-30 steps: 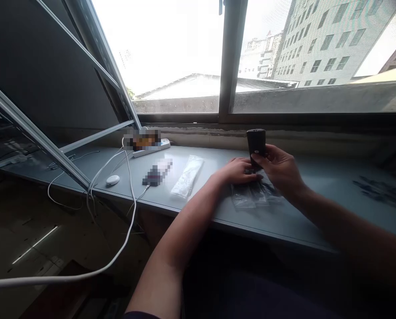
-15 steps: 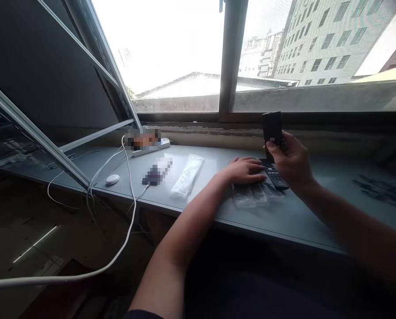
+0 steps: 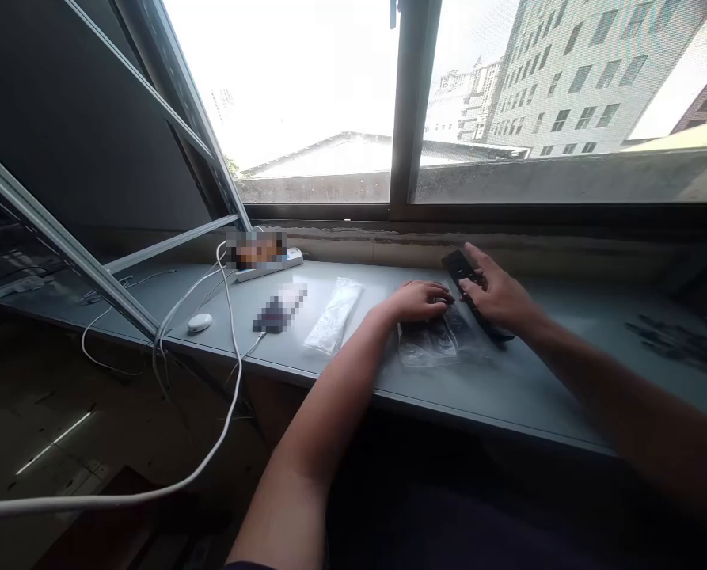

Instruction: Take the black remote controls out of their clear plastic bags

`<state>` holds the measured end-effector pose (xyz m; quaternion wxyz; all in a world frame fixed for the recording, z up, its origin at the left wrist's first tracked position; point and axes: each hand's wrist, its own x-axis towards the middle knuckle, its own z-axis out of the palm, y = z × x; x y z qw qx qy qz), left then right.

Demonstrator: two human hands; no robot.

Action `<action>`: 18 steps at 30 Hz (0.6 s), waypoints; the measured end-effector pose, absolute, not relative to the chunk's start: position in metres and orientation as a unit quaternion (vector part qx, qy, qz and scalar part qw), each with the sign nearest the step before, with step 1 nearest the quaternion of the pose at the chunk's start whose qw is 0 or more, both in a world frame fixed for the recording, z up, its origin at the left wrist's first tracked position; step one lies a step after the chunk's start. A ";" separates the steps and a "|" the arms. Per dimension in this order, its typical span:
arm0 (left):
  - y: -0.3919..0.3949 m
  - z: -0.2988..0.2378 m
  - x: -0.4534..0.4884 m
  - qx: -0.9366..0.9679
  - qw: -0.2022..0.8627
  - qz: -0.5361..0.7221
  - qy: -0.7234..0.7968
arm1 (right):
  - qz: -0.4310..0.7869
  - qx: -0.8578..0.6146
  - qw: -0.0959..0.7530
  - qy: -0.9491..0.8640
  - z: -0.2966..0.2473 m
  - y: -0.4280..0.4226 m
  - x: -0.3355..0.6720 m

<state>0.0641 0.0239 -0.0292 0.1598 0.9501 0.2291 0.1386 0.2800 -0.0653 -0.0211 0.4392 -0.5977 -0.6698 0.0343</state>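
Observation:
My right hand grips a black remote control and holds it low and tilted over a clear plastic bag on the grey sill table. My left hand rests curled on top of the bag, pressing it to the table. The remote's near end is hidden under my right palm.
A second clear packet lies left of the bag. Further left are a blurred small device on a cable, a white round puck, a white power strip and trailing white cables. Dark items lie at far right.
My right hand lifted the remote upright to the right, then brought it down flat and low over the plastic bag. My left hand stayed on the bag.

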 end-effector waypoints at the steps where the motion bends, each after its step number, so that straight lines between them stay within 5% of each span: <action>1: 0.025 -0.029 0.063 0.950 0.160 0.139 0.230 | 0.024 -0.608 0.411 -0.679 -0.022 -0.066 0.280; 18: 0.029 -0.027 0.052 0.931 0.222 0.173 0.234 | -0.050 -0.642 0.202 -0.738 -0.037 -0.065 0.283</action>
